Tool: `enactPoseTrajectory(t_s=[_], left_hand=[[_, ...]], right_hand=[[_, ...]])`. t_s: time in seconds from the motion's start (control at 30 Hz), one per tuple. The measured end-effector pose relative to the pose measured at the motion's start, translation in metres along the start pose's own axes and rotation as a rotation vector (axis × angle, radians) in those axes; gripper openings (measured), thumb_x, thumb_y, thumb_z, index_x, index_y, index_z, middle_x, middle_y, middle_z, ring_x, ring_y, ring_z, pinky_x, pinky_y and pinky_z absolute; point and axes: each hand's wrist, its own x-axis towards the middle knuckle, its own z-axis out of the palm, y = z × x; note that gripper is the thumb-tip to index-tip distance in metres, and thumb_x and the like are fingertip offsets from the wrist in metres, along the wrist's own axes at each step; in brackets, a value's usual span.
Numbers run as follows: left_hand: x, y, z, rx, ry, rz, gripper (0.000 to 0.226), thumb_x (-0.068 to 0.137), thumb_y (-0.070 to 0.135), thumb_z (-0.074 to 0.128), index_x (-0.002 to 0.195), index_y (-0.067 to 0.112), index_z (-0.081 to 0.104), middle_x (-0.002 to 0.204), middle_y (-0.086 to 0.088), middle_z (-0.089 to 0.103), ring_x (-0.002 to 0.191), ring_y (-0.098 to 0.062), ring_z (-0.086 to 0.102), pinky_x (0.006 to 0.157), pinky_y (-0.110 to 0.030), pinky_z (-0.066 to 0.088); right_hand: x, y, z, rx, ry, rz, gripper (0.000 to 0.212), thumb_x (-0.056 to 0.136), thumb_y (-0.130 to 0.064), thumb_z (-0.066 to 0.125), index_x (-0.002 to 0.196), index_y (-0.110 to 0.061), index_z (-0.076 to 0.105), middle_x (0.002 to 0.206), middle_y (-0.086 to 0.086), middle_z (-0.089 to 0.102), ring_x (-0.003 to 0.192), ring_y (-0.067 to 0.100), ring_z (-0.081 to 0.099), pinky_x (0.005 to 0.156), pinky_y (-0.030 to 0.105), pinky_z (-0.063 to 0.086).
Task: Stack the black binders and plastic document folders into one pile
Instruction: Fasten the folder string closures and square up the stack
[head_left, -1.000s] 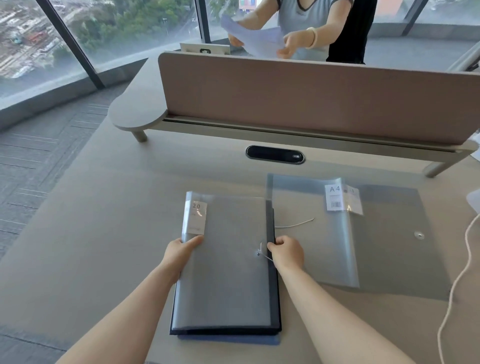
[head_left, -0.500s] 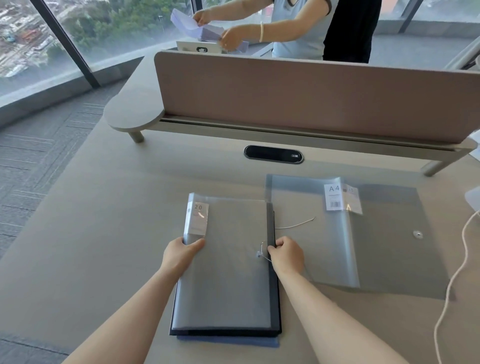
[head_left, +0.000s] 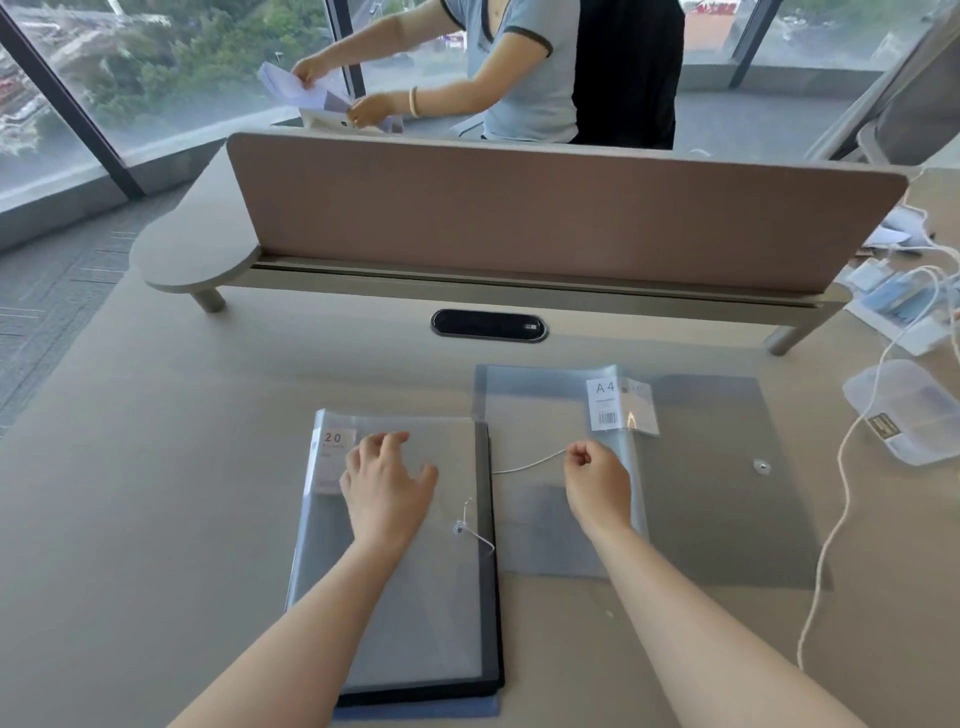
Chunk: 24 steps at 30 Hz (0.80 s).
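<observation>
A pile lies in front of me on the desk: a clear plastic folder with a "20" label (head_left: 447, 597) on top, a black binder (head_left: 491, 613) under it, and a blue sheet edge at the bottom. My left hand (head_left: 384, 486) rests flat on the top folder, fingers spread. To the right lie clear plastic document folders with an "A4" label (head_left: 701, 519), overlapping each other. My right hand (head_left: 597, 480) hovers over them, fingers pinched on the end of a white closure string (head_left: 524, 465) that runs from the pile.
A brown divider panel (head_left: 545, 218) on a raised shelf stands across the desk's far side; a person sorts papers behind it. A black cable port (head_left: 488, 326) sits in the desk. At right lie a white cable (head_left: 831, 530), a clear plastic box (head_left: 914, 410) and small items.
Both hands let go of the pile's side edges. My left hand moved onto the top folder; my right hand moved right and took the string's end. My view tilted up.
</observation>
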Motion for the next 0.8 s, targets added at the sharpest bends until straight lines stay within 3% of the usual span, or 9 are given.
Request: enactPoseTrajectory(t_s=[0.2,0.43,0.63,0.8], left_hand=[[-0.022,0.069,0.055,-0.014,-0.237,0.219,0.044,0.088,0.034,0.058,0.131,0.024,0.055,0.135,0.002,0.053,0.131,-0.022,0.037,0.104,-0.036,0.030],[-0.036,0.122,0.111,0.057,-0.459,0.340,0.054,0.089,0.038,0.056,0.140,0.024,0.046,0.145,0.003,0.045,0.135,-0.023,0.036,0.110,-0.036,0.032],[-0.030,0.151,0.141,0.111,-0.502,0.349,0.063,0.091,0.041,0.056,0.148,0.022,0.036,0.156,0.000,0.032,0.143,-0.024,0.027,0.114,-0.037,0.027],[-0.025,0.165,0.161,0.145,-0.485,0.366,0.074,0.089,0.046,0.058,0.152,0.026,0.024,0.165,-0.005,0.013,0.151,-0.025,0.010,0.122,-0.039,0.014]], right_hand=[[0.036,0.008,-0.047,-0.039,-0.057,-0.059,0.030,0.089,-0.009,0.048,0.115,-0.015,0.063,0.119,0.001,0.059,0.109,0.024,0.059,0.088,0.032,0.045],[0.077,0.014,-0.074,-0.142,-0.147,-0.119,0.043,0.089,-0.018,0.050,0.132,-0.020,0.054,0.139,0.002,0.051,0.115,0.025,0.060,0.098,0.041,0.048],[0.111,0.016,-0.082,-0.237,-0.163,-0.185,0.041,0.092,-0.015,0.048,0.133,-0.016,0.052,0.143,0.002,0.047,0.120,0.027,0.056,0.095,0.035,0.045],[0.142,0.012,-0.084,-0.291,-0.232,-0.232,0.052,0.094,-0.016,0.046,0.145,-0.015,0.038,0.154,-0.001,0.034,0.135,0.022,0.045,0.106,0.036,0.039]])
